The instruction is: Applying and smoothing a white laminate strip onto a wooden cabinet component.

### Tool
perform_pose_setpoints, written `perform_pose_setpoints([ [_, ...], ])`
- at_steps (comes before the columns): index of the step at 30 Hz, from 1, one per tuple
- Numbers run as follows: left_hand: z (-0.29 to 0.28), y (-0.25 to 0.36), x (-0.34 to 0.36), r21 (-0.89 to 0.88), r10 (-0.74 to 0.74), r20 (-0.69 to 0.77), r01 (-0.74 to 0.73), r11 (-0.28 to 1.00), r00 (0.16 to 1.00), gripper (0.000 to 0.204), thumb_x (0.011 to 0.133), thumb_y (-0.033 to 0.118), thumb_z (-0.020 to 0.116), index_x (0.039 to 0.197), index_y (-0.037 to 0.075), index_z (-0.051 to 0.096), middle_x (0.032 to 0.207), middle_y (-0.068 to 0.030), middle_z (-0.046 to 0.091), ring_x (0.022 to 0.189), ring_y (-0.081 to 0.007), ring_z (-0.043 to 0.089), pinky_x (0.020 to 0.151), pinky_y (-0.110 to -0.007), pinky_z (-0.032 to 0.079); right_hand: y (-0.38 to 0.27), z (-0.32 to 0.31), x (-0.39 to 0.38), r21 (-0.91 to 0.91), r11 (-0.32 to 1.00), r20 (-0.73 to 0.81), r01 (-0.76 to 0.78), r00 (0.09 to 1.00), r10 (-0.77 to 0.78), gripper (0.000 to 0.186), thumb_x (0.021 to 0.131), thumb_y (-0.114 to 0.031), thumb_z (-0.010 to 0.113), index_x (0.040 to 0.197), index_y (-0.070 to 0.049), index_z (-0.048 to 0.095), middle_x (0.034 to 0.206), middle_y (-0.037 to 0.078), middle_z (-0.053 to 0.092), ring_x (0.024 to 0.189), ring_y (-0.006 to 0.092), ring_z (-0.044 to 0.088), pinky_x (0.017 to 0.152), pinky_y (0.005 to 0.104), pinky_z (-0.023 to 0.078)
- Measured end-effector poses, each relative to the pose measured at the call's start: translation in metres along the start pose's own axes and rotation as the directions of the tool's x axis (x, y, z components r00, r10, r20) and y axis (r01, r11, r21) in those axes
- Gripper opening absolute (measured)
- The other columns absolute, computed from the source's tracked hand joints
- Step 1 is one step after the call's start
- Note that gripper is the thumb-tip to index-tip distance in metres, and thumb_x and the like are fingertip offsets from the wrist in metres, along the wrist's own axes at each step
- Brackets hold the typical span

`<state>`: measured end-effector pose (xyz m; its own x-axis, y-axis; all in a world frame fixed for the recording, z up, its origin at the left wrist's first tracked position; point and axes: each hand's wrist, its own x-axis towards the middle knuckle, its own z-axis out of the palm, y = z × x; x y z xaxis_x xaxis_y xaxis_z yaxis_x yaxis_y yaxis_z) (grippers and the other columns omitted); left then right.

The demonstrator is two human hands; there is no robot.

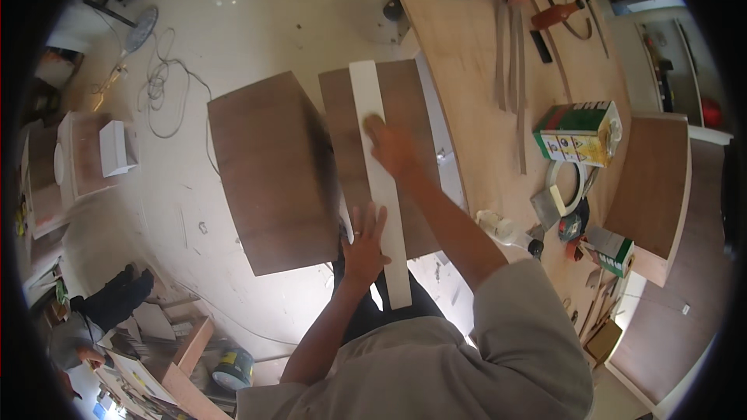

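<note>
Head view, and a wide wooden worktop (455, 50) sweeps up the right; next, a brown box (272, 179), then a brown panel (414, 113), a long white strip (381, 183) lying lengthwise across it! Left hand (364, 253): grip wide, fingers spread at the strip; right hand (391, 146) farther up, on it, grip's closure unclear.

From my station I see a loose grey-beige shirt (420, 373) with short, wide sleeves (523, 303), dark trousers (424, 305) beyond its hem, and a thin, light ring (357, 233) on the left hand (364, 253).
</note>
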<state>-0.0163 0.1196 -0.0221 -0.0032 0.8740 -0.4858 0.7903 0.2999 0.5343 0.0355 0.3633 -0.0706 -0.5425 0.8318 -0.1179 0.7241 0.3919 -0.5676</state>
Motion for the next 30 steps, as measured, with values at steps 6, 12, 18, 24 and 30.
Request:
perform_pose_setpoints([
  [6,0.001,0.001,-0.003,-0.031,0.031,-0.010,-0.032,0.999,0.999,0.130,0.066,0.027,0.095,0.169,0.026,0.016,0.177,-0.0048,0.010,0.162,-0.0384,0.011,0.110,-0.078,0.036,0.014,-0.003,-0.140,0.089,0.995,-0.039,0.055,0.998,-0.052,0.055,0.090,-0.005,0.065,0.143,-0.015,0.055,0.102,0.021,0.073,0.092,0.0451,0.070,0.083,0.0563,0.055],
  [12,0.013,-0.010,-0.005,-0.075,0.107,-0.276,-0.133,0.988,0.955,0.101,0.078,0.025,0.090,0.162,0.013,0.035,0.170,-0.0144,0.032,0.153,-0.0450,0.034,0.111,-0.063,0.045,-0.016,-0.030,-0.196,0.349,0.894,0.214,-0.280,0.953,0.214,0.047,0.101,-0.011,0.061,0.147,-0.008,0.053,0.128,0.023,0.068,0.114,0.0440,0.067,0.096,0.0477,0.054],
  [18,-0.012,0.020,-0.030,-0.933,-0.079,-0.027,0.003,0.360,0.996,0.044,0.099,0.021,0.073,0.135,-0.002,0.062,0.123,-0.0176,0.072,0.111,-0.0242,0.072,0.093,-0.035,0.059,-0.044,-0.029,-0.246,0.657,0.698,0.026,-0.285,0.934,0.358,0.039,0.105,-0.015,0.056,0.143,-0.008,0.052,0.107,0.021,0.072,0.103,0.0364,0.073,0.089,0.0430,0.056],
  [24,-0.006,0.007,-0.063,-0.785,-0.118,0.246,0.269,0.559,0.962,0.026,0.099,0.016,0.072,0.118,-0.002,0.071,0.099,-0.0050,0.076,0.093,-0.0107,0.070,0.086,-0.031,0.057,-0.037,-0.040,-0.268,0.864,0.227,0.283,-0.449,0.807,0.519,0.021,0.106,-0.010,0.057,0.123,-0.001,0.067,0.099,0.010,0.075,0.081,0.0127,0.071,0.074,0.0278,0.058],
  [30,-0.005,0.011,-0.079,-0.789,-0.068,0.218,0.217,0.575,0.974,0.025,0.100,0.017,0.071,0.118,0.000,0.069,0.100,-0.0029,0.074,0.094,-0.0086,0.068,0.084,-0.028,0.056,-0.004,-0.056,-0.276,0.737,0.412,0.262,-0.536,0.789,0.556,0.026,0.105,-0.013,0.059,0.127,-0.001,0.068,0.111,0.008,0.074,0.093,0.0128,0.071,0.074,0.0271,0.058],
])
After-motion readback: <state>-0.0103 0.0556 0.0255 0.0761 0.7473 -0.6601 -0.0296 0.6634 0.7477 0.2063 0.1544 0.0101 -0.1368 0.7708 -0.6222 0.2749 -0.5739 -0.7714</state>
